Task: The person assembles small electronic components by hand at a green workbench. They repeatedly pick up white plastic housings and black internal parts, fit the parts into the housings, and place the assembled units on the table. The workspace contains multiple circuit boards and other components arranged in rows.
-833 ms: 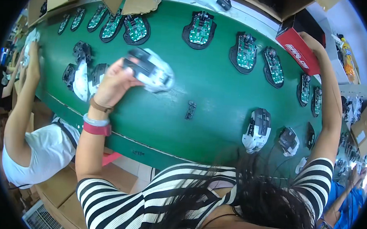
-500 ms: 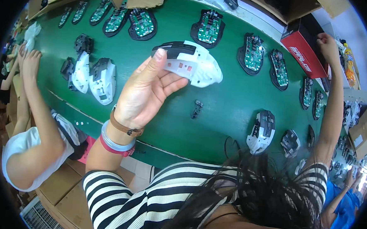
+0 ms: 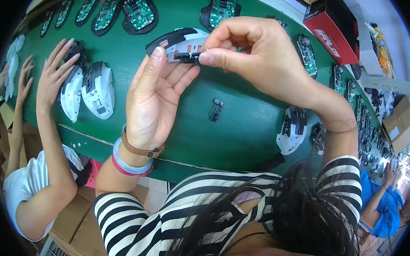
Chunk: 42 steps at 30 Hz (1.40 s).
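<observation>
Held up over the green table, a white and black computer mouse top shell [image 3: 185,39] rests in my left hand [image 3: 152,97], gripped between thumb and fingers. A small dark plastic part [image 3: 186,58] is pinched by my right hand [image 3: 264,57] against the side of the shell with the square cut-outs. Whether that part is seated in the shell I cannot tell. Below them, a similar small black piece [image 3: 216,110] lies on the table. To its right sits a white and black mouse shell [image 3: 292,131], with a darker shell part [image 3: 319,136] partly hidden by my right arm.
Mouse bases with green circuit boards [image 3: 139,14] line the table's far side. A co-worker's hand [image 3: 55,76] at left touches the shells near another white shell [image 3: 98,90]. The red and black box [image 3: 331,32] stands at far right.
My right hand has come from the red box to the shell, bringing a small dark part. The shell has shifted left. The co-worker's hand at left has moved right onto the shells.
</observation>
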Each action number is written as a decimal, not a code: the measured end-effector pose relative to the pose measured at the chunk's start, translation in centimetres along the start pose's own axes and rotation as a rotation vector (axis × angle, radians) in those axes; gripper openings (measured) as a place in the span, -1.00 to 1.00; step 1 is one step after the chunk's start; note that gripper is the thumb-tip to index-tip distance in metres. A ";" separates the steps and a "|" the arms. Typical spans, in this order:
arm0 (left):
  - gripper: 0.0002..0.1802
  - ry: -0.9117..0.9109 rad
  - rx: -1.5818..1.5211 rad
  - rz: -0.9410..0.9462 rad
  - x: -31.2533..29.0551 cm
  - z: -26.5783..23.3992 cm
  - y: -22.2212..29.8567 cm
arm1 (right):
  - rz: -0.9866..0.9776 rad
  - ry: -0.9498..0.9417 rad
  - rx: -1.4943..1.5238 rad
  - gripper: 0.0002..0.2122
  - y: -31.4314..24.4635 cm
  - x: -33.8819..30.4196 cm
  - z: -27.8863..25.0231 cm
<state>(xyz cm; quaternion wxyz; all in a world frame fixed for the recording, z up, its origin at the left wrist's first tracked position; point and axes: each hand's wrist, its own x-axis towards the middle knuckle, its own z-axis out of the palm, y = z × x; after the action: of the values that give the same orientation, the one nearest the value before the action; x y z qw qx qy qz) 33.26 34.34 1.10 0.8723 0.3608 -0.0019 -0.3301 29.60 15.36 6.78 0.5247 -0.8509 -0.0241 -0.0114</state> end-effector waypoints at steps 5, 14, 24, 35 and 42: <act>-0.61 -0.004 -0.079 -0.018 -0.7 -0.3 0.4 | -0.722 0.296 -0.417 -0.90 2.9 0.5 2.2; -0.70 -0.015 0.081 0.097 -0.4 -0.7 0.1 | -0.797 0.268 -0.645 -0.82 3.7 -0.1 3.8; -0.66 -0.007 0.291 0.213 0.3 -1.2 0.1 | -0.164 0.079 -0.136 -0.51 3.1 0.6 4.5; -0.74 -0.115 0.389 0.218 1.0 -1.9 -0.7 | -0.398 0.346 -0.516 -0.52 1.9 -0.6 4.8; -0.37 -0.030 0.848 -0.068 -0.5 -3.0 2.0 | -0.355 0.113 -1.079 -0.60 4.1 -3.6 2.7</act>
<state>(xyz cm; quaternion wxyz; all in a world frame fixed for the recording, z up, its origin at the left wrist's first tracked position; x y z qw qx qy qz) 34.71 37.56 0.29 0.6352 0.6825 -0.1382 -0.3339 26.19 15.79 1.77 0.0066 -0.9793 -0.1294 -0.1558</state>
